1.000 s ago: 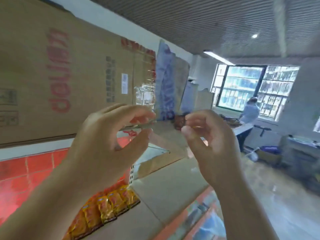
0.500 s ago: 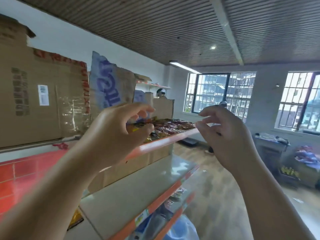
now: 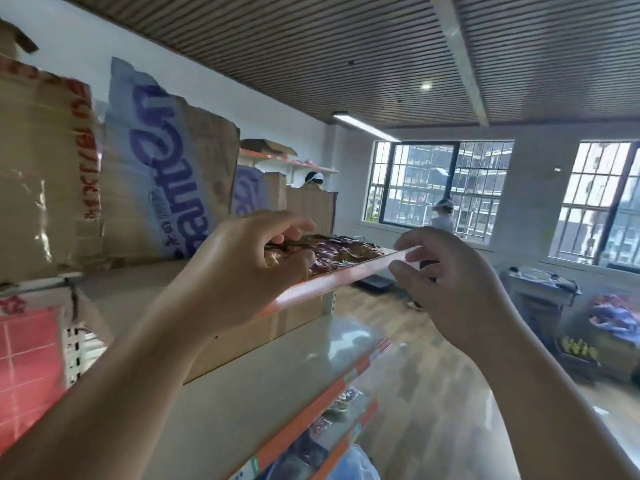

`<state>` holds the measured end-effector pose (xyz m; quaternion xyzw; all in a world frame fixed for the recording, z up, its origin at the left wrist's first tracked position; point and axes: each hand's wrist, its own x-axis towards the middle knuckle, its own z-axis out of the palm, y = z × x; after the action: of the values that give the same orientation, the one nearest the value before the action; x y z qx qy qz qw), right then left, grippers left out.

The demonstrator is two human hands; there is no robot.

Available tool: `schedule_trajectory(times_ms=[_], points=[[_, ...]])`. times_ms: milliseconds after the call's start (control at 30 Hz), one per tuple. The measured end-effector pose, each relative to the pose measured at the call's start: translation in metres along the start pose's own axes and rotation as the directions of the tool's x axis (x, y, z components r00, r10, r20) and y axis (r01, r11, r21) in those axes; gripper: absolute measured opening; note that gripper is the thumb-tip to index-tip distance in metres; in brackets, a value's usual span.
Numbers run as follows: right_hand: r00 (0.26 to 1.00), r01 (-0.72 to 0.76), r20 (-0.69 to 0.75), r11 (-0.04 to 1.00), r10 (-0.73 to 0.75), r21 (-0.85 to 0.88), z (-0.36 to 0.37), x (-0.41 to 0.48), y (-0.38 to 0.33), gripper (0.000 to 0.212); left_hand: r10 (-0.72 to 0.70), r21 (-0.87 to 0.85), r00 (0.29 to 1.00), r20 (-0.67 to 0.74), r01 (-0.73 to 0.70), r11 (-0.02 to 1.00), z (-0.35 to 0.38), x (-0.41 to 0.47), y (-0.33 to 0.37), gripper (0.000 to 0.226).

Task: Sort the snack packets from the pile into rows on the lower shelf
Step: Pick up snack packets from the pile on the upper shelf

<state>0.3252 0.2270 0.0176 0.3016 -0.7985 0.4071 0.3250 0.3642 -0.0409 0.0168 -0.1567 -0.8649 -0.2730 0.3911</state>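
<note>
Way over at 9 o'clock we've got a taped-up cardboard box (image 3: 38, 174) with red lettering, and under it at about 8 o'clock a red tiled panel (image 3: 27, 351). Just right of the box a cardboard sheet (image 3: 166, 174) with big blue lettering stands on the upper shelf (image 3: 325, 282), the one with the orange front strip. Dead centre, our left hand (image 3: 239, 275) is up at that shelf. The forefinger lies over the top and the thumb comes up from below, pinching a snack packet (image 3: 289, 244) at the near edge of the pile (image 3: 346, 252). It's blurry, but that's how it reads. The pile itself sits at the far end of the upper shelf, just right of centre, a jumble of purple and brown wrappers. Below it, at 6 o'clock, the beige lower shelf (image 3: 263, 386) runs away from us. At 3 o'clock our right hand (image 3: 450, 285) is raised with the fingers half curled, and the pale tip of the orange strip shows between forefinger and thumb. We can't tell if it's actually pinching that tip or just hanging in front of it. Further right and back, around 2 o'clock, are barred windows (image 3: 426, 185), with a person (image 3: 441, 218) in white standing by them.
</note>
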Motion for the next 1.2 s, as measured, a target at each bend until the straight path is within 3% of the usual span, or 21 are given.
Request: schedule_trajectory(times_ms=[467, 700, 833, 967, 1067, 1200], points=[[0.995, -0.004, 0.1, 0.999, 0.01, -0.054, 0.084, 0.156, 0.172, 0.016, -0.068, 0.003, 0.998, 0.004, 0.068, 0.998, 0.134, 0.109, -0.093, 0.051], [0.966, -0.047, 0.245, 0.987, 0.085, -0.156, 0.121, 0.209, 0.226, 0.018, -0.049, 0.158, 0.999, 0.008, 0.047, 0.986, 0.155, 0.124, -0.094, 0.043], [0.902, -0.073, 0.4, 0.97, 0.165, -0.234, 0.153, 0.24, 0.262, 0.012, -0.087, 0.269, 0.996, 0.028, 0.076, 0.96, 0.17, 0.132, -0.099, 0.043], [0.791, 0.07, 0.604, 0.967, 0.096, -0.246, 0.185, 0.272, 0.294, 0.003, -0.182, 0.39, 0.982, 0.054, 0.147, 0.909, 0.194, 0.144, -0.107, 0.057], [0.706, 0.183, 0.708, 0.972, -0.024, -0.149, 0.207, 0.286, 0.311, 0.031, -0.281, 0.494, 0.958, 0.054, 0.219, 0.841, 0.217, 0.153, -0.121, 0.063], [0.553, 0.312, 0.809, 0.95, -0.199, 0.021, 0.222, 0.297, 0.322, 0.037, -0.439, 0.622, 0.896, 0.073, 0.303, 0.722, 0.251, 0.165, -0.135, 0.072]])
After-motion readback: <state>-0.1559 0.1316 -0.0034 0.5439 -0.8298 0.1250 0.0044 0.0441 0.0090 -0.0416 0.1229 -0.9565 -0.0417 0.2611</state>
